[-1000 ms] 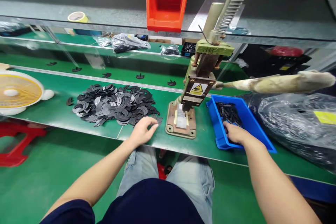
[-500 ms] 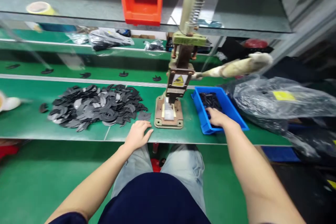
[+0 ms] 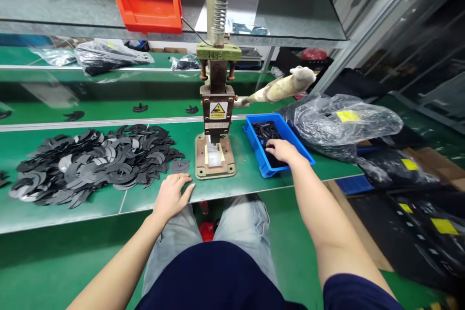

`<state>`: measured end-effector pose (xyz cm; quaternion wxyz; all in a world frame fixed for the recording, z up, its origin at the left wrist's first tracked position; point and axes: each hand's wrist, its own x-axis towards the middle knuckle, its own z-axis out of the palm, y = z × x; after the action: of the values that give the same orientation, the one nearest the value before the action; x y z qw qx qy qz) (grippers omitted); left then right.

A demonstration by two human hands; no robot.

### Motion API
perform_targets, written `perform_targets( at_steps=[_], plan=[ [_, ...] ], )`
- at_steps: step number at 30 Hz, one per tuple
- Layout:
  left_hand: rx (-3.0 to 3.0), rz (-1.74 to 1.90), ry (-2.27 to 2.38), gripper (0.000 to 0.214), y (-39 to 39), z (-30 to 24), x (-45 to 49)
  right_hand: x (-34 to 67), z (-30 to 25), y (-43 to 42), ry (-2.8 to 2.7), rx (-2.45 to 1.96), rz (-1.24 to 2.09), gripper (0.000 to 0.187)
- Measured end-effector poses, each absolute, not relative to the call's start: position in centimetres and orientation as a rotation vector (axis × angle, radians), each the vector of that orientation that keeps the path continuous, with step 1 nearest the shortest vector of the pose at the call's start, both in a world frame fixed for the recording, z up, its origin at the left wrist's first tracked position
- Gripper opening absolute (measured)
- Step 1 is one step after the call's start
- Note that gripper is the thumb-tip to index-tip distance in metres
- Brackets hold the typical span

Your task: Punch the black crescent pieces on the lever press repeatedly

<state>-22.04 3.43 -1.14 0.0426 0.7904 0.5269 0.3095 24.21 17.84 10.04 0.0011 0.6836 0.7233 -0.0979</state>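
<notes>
On the counter (image 3: 240,186), curved pieces (image 3: 109,155) were left heaped, few parts (image 3: 140,108) laid beyond; left hand (image 3: 171,197) was spread; right hand's (image 3: 282,151) hold was unclear.

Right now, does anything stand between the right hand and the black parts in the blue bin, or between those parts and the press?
Nothing visible blocks the right hand: it reaches inside the blue bin, at the black parts. Between those parts and the press, the bin's left wall rises; nothing else visible stands there.
</notes>
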Motion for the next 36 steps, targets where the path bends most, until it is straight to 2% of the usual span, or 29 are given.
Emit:
perform_targets(
  at_steps=[4, 10, 14, 17, 23, 29, 36],
  plan=[
    [2.334, 0.990, 1.559, 0.021, 3.5, -0.8, -22.3, 25.3, 11.5, 16.6, 2.311, 2.357, -0.130, 0.027],
    [2.190, 1.247, 1.494, 0.017, 3.4, 2.3, -21.4, 23.4, 12.8, 13.3, 2.581, 2.492, -0.039, 0.025],
    [2.175, 1.353, 1.234, 0.014, 3.3, 6.5, -18.6, 18.1, 12.5, 9.6, 3.068, 2.230, -0.133, 0.027],
    [2.155, 1.343, 1.070, 0.021, 3.5, 9.0, -16.2, 13.8, 11.5, 6.7, 3.335, 1.998, -0.256, 0.022],
    [2.143, 1.294, 0.930, 0.027, 3.5, 9.7, -13.7, 9.7, 9.8, 4.3, 3.710, 1.486, -0.404, 0.027],
    [2.143, 1.289, 0.908, 0.013, 3.3, 8.9, -14.0, 9.2, 8.7, 4.4, 3.689, 1.449, -0.480, 0.028],
    [1.862, 1.136, 0.978, 0.019, 3.2, 8.4, -14.2, 9.0, 8.7, 4.6, 3.712, 1.414, -0.511, 0.025]
  ],
)
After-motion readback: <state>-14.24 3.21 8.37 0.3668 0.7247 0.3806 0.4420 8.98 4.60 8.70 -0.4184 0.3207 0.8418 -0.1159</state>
